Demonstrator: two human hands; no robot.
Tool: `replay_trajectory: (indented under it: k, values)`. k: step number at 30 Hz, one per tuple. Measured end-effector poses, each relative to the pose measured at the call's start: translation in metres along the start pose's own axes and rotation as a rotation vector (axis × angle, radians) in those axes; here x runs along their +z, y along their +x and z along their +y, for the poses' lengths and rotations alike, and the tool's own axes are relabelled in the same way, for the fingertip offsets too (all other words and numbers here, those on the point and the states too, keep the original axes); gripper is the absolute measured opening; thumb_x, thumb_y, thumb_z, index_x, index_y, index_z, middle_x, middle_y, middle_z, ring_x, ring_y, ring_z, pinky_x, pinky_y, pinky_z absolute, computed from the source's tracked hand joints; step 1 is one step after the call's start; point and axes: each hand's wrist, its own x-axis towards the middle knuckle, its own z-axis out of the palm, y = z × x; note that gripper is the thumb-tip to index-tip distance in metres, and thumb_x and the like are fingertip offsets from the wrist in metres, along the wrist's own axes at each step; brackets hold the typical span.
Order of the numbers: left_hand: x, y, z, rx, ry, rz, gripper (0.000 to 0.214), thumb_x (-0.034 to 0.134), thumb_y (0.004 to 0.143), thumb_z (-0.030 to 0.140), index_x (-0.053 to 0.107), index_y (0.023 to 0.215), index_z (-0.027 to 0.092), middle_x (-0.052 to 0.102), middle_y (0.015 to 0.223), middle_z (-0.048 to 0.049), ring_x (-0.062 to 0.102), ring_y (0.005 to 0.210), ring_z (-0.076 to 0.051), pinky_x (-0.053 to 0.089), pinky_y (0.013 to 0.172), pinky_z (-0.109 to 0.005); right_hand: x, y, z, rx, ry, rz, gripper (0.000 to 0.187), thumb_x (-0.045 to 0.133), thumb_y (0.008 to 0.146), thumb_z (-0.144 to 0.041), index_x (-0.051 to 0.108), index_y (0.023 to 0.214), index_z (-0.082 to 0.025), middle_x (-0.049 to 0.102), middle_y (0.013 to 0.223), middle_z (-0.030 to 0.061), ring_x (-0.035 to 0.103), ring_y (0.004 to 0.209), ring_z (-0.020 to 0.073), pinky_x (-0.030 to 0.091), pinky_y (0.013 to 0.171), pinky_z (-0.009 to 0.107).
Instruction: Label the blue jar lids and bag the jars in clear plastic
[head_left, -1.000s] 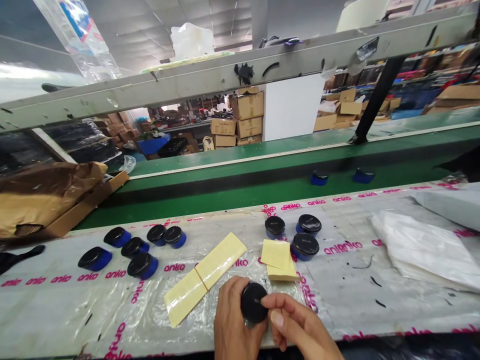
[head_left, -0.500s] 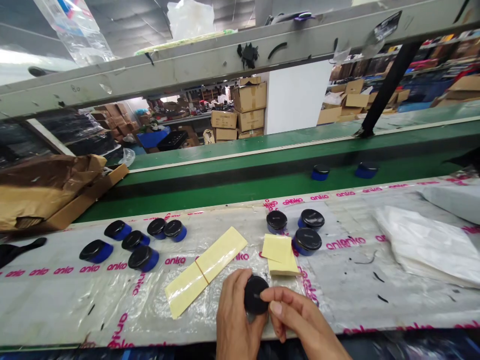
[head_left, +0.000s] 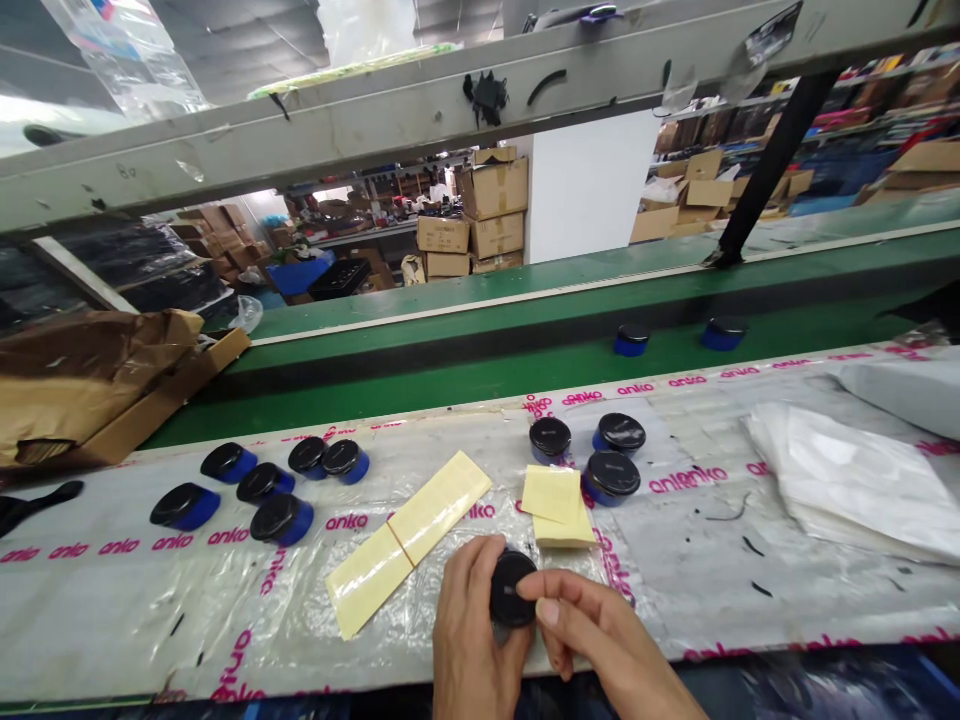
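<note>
Near the front edge of the table, my left hand (head_left: 474, 625) is wrapped round a round jar with a black lid (head_left: 511, 590). My right hand (head_left: 592, 630) reaches in from the right, its thumb and index finger close together at the lid's right edge; anything between them is too small to make out. Just beyond the jar lies a pad of yellow sticker sheets (head_left: 562, 532) with a smaller yellow piece on top. A long yellow sheet strip (head_left: 409, 540) with a band across its middle lies to the left.
Several blue jars with black lids (head_left: 281, 518) stand on the left, more (head_left: 612, 476) beyond the yellow pad. Two jars (head_left: 631, 340) sit on the green conveyor belt (head_left: 450, 375). White plastic bags (head_left: 847, 480) lie right; a cardboard box (head_left: 150, 400) stands left.
The view has shifted slightly, moving the surroundings a little left. My left hand keeps its hold on the jar, and my right fingers stay at the lid with barely any movement.
</note>
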Motion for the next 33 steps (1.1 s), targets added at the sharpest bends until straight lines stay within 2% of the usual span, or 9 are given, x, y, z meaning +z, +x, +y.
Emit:
replay_trajectory:
  k: [5, 9, 15, 27, 33]
  values:
    - [-0.002, 0.0, 0.0, 0.022, 0.033, -0.074, 0.058, 0.063, 0.088, 0.018, 0.045, 0.142, 0.027, 0.055, 0.139, -0.0146, 0.054, 0.13, -0.03, 0.05, 0.104, -0.052, -0.001, 0.0, 0.003, -0.008, 0.001, 0.019, 0.057, 0.072, 0.079, -0.063, 0.071, 0.103, -0.011, 0.052, 0.058, -0.0043, 0.046, 0.055, 0.0117, 0.038, 0.056, 0.025]
    - [0.0, 0.0, 0.002, -0.026, 0.005, -0.034, 0.054, 0.062, 0.088, 0.019, 0.048, 0.14, 0.025, 0.055, 0.138, -0.014, 0.054, 0.129, -0.03, 0.049, 0.105, -0.053, 0.0, 0.0, 0.004, 0.012, -0.006, 0.04, 0.058, 0.073, 0.078, -0.063, 0.071, 0.103, -0.011, 0.053, 0.059, -0.0038, 0.047, 0.055, 0.0119, 0.038, 0.056, 0.025]
    - [0.0, 0.0, 0.005, -0.003, -0.006, -0.014, 0.059, 0.061, 0.086, 0.013, 0.048, 0.141, 0.028, 0.057, 0.138, -0.01, 0.054, 0.128, -0.028, 0.049, 0.105, -0.049, 0.002, -0.001, 0.003, 0.008, -0.003, 0.06, 0.059, 0.074, 0.077, -0.064, 0.07, 0.103, -0.011, 0.053, 0.058, -0.004, 0.047, 0.055, 0.0123, 0.039, 0.056, 0.026]
    - [0.001, -0.002, 0.004, -0.006, 0.003, -0.013, 0.059, 0.058, 0.085, 0.011, 0.047, 0.141, 0.027, 0.056, 0.139, -0.0107, 0.052, 0.13, -0.028, 0.047, 0.106, -0.05, 0.011, -0.005, -0.005, 0.013, -0.004, 0.116, 0.058, 0.075, 0.074, -0.064, 0.072, 0.099, -0.012, 0.054, 0.058, -0.0029, 0.047, 0.056, 0.0129, 0.042, 0.057, 0.026]
    - [0.002, -0.002, 0.002, 0.002, 0.012, -0.006, 0.06, 0.062, 0.084, 0.013, 0.047, 0.14, 0.027, 0.057, 0.137, -0.0113, 0.054, 0.128, -0.028, 0.05, 0.105, -0.05, 0.016, -0.006, -0.002, -0.005, -0.015, 0.2, 0.051, 0.078, 0.073, -0.059, 0.074, 0.097, -0.014, 0.053, 0.059, -0.0031, 0.048, 0.057, 0.0133, 0.042, 0.056, 0.025]
